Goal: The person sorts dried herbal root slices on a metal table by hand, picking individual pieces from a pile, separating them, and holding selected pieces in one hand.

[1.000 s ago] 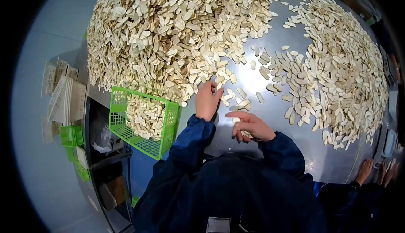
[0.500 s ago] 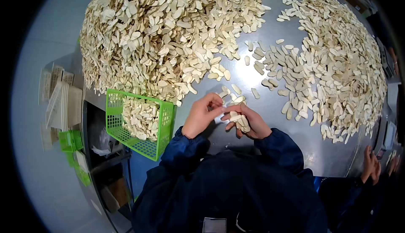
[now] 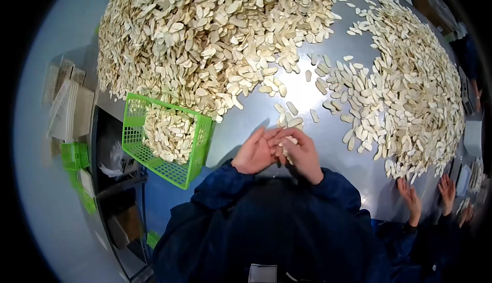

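While the right hand [image 3: 306,158] grasps slices [image 3: 290,141], the left hand [image 3: 252,155] lies unclenched against it, basket [image 3: 201,139] at nine o'clock, heap [image 3: 205,42] at eleven; keeping both palms cupped should limit spills.

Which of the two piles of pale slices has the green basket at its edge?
The left pile, the larger one; bare tabletop lies between the green basket and the right pile.
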The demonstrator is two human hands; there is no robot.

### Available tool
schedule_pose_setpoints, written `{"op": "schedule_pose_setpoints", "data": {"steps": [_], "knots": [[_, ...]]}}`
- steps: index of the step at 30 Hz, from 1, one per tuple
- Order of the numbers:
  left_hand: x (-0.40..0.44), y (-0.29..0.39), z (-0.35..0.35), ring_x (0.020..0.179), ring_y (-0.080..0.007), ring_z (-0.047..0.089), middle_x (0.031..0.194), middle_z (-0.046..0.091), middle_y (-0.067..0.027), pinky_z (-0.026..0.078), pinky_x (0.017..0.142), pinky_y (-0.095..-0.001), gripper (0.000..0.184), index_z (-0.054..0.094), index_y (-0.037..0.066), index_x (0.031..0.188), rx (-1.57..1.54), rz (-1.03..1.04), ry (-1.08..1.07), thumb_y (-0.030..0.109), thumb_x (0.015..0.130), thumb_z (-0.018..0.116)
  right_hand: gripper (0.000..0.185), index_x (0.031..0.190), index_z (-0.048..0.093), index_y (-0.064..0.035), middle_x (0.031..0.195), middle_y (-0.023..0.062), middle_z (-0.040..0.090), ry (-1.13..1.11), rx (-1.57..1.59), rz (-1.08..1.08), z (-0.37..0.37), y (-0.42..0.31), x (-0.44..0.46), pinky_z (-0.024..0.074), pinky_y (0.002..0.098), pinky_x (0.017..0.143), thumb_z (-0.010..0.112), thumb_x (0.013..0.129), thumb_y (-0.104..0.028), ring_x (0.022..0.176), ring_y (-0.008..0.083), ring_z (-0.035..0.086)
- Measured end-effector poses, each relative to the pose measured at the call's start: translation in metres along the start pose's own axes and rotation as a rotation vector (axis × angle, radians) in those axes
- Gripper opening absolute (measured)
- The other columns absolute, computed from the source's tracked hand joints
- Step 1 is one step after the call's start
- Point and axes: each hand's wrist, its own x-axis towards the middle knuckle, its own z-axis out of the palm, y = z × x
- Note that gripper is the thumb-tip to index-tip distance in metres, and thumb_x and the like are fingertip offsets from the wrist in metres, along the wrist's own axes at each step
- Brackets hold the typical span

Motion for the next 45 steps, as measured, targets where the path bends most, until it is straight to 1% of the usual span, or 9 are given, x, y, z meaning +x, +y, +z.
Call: {"op": "schedule_pose_setpoints", "data": {"steps": [6,11,16,20,21,24,33,40,45], "knots": [[-0.004,-0.006,-0.022,0.114,-0.0269,0.051,0.125,0.054,-0.0114,0.039,0.099,-0.0404,0.035,0.05,0.005,0.123,-0.363,-0.098,-0.095,0.029,0.099,0.04,0.02,0.098,0.062,-0.0021,0.098,0.0125,0.062,0.158,-0.713,-0.426,0.03,-0.032,0.031,0.0459,0.0363,0.079,0.064,0.079,-0.008,0.089,0.0294,0.059],[0.003,0.011,-0.021,0.079,-0.0132,0.046,0.096,0.053,-0.0031,0.041,0.054,-0.0216,0.021,0.058,0.01,0.107,-0.587,-0.126,-0.22,0.027,0.095,0.052,0.013,0.074,0.059,-0.0037,0.079,0.0106,0.053,0.254,-1.626,-0.446,0.0,-0.016,0.09,0.04,0.0396,0.069,0.065,0.075,-0.015,0.08,0.0294,0.05],[0.026,0.019,-0.028,0.071,-0.0106,0.038,0.094,0.051,-0.0025,0.031,0.044,-0.0166,0.023,0.059,0.01,0.108,-0.623,-0.148,-0.288,0.029,0.095,0.053,0.012,0.073,0.06,-0.0037,0.078,0.0102,0.054,0.179,-1.609,-0.463,-0.002,-0.007,0.106,0.0408,0.0407,0.068,0.066,0.073,-0.014,0.08,0.0296,0.052],[0.031,0.015,-0.025,0.11,-0.0237,0.053,0.122,0.054,-0.0106,0.049,0.084,-0.0357,0.031,0.053,0.011,0.118,-0.467,-0.019,-0.274,0.032,0.1,0.04,0.015,0.077,0.062,-0.0018,0.077,0.0125,0.056,0.24,-1.298,-0.364,0.017,-0.047,0.091,0.0422,0.041,0.071,0.069,0.073,-0.014,0.081,0.031,0.054],[0.04,0.012,-0.039,0.126,-0.0293,0.045,0.132,0.05,-0.013,0.037,0.104,-0.046,0.034,0.052,0.01,0.119,-0.536,-0.038,-0.484,0.033,0.1,0.037,0.016,0.078,0.062,-0.0014,0.078,0.0127,0.057,0.207,-1.158,-0.308,0.029,-0.062,0.081,0.0423,0.0408,0.071,0.069,0.073,-0.014,0.082,0.0312,0.054],[0.027,0.018,-0.026,0.125,-0.0287,0.046,0.131,0.051,-0.0127,0.038,0.104,-0.0467,0.032,0.053,0.01,0.119,-0.598,-0.005,-0.413,0.033,0.1,0.039,0.018,0.087,0.062,-0.002,0.086,0.0126,0.058,0.351,-1.154,-0.326,0.025,-0.057,0.074,0.0422,0.0387,0.077,0.07,0.074,-0.013,0.088,0.0315,0.054],[0.022,0.027,-0.033,0.077,-0.0118,0.04,0.093,0.047,-0.0009,0.036,0.048,-0.0204,0.021,0.059,0.014,0.105,-0.693,0.005,-0.362,0.029,0.098,0.046,0.022,0.099,0.059,-0.0078,0.108,0.0104,0.054,0.12,-1.679,-0.553,-0.002,0.018,0.053,0.0324,0.0508,0.098,0.063,0.077,-0.008,0.112,0.0324,0.049],[0.024,0.023,-0.033,0.078,-0.0124,0.04,0.091,0.045,-0.0009,0.035,0.048,-0.0207,0.021,0.058,0.012,0.104,-0.666,-0.017,-0.422,0.029,0.098,0.046,0.021,0.101,0.06,-0.0018,0.109,0.0142,0.058,0.779,-1.827,-0.518,-0.113,-0.045,0.047,0.0333,0.0478,0.097,0.06,0.08,-0.005,0.107,0.0354,0.05],[0.025,0.022,-0.034,0.079,-0.013,0.041,0.092,0.046,-0.0023,0.036,0.049,-0.0208,0.021,0.057,0.012,0.105,-0.621,0.02,-0.366,0.029,0.098,0.047,0.029,0.105,0.06,-0.001,0.107,0.0156,0.058,0.447,-1.432,-0.498,-0.045,-0.035,0.098,0.0444,0.0389,0.086,0.064,0.077,-0.008,0.101,0.034,0.053]]}}
